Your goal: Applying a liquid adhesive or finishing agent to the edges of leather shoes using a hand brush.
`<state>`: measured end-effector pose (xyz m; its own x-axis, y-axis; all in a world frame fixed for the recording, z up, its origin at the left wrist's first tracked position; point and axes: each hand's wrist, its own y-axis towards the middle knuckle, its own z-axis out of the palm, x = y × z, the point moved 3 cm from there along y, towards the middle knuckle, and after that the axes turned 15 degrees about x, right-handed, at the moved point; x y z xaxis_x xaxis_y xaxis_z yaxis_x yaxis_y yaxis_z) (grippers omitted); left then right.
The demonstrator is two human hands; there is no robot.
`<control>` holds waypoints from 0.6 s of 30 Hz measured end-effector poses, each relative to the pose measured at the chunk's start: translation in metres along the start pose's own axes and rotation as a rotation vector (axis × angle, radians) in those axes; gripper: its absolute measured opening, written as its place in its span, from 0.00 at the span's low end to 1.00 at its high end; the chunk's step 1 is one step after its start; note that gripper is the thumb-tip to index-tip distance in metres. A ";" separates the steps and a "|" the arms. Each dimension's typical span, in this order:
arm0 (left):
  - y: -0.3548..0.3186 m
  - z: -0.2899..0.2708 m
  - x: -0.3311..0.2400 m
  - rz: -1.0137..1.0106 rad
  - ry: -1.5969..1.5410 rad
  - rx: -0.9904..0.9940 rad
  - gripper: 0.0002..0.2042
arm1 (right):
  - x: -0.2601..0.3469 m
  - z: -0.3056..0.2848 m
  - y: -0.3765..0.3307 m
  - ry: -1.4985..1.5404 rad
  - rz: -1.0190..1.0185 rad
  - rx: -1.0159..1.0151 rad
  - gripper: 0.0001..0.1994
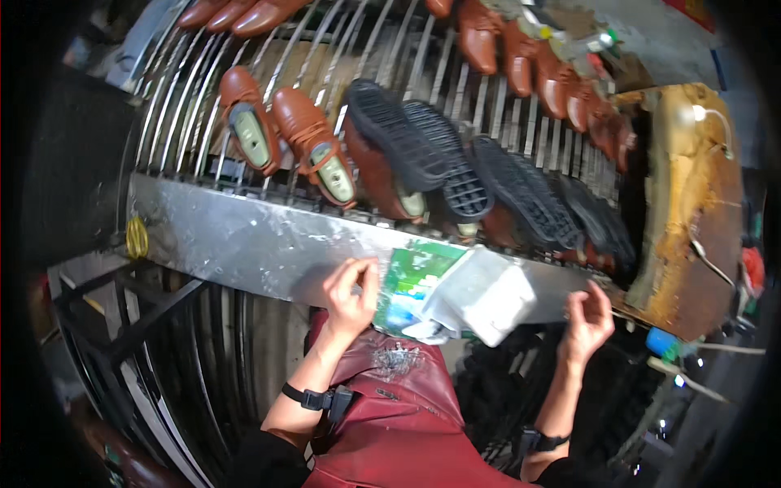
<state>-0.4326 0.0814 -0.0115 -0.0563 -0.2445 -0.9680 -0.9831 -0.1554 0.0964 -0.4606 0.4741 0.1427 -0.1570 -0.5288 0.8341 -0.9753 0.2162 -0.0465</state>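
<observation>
My left hand [350, 299] hovers over the front edge of a grey metal ledge, its fingers curled into a pinch; anything between them is too small to make out. To the right, my right hand [589, 324] is raised with thumb and fingers apart, holding nothing visible. Between the two hands a green printed sheet [413, 276] and a white packet [492, 298] lie on the metal ledge [236, 236]. Neither hand touches them. Just beyond stand brown lace-up shoes [313, 138] with pale insoles, and shoes turned with black soles [443, 146] up.
A rack of metal bars [277, 57] stretches behind the ledge. More brown shoes [521, 61] line its far side. At right stands a worn, yellow-stained board [691, 211]. A dark metal frame [122, 325] is at lower left, beside a yellow coil [137, 237]. A red apron [399, 407] covers my lap.
</observation>
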 end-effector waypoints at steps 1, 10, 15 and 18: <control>-0.007 0.003 0.007 0.057 0.050 0.019 0.02 | 0.007 -0.002 -0.004 0.005 -0.008 -0.058 0.20; -0.121 -0.086 0.045 0.452 0.418 -0.242 0.04 | -0.060 0.005 -0.060 -0.193 -0.775 -0.017 0.19; -0.249 -0.157 -0.013 0.530 0.787 -0.635 0.09 | -0.048 0.043 -0.143 0.128 -1.115 0.203 0.18; -0.329 -0.215 -0.076 0.549 1.278 -1.043 0.20 | -0.051 0.093 -0.212 0.406 -1.026 0.459 0.15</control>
<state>-0.0679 -0.0547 0.0800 0.3503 -0.9355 -0.0454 -0.3533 -0.1769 0.9186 -0.2601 0.3791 0.0590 0.7080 0.0325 0.7055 -0.5941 -0.5126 0.6198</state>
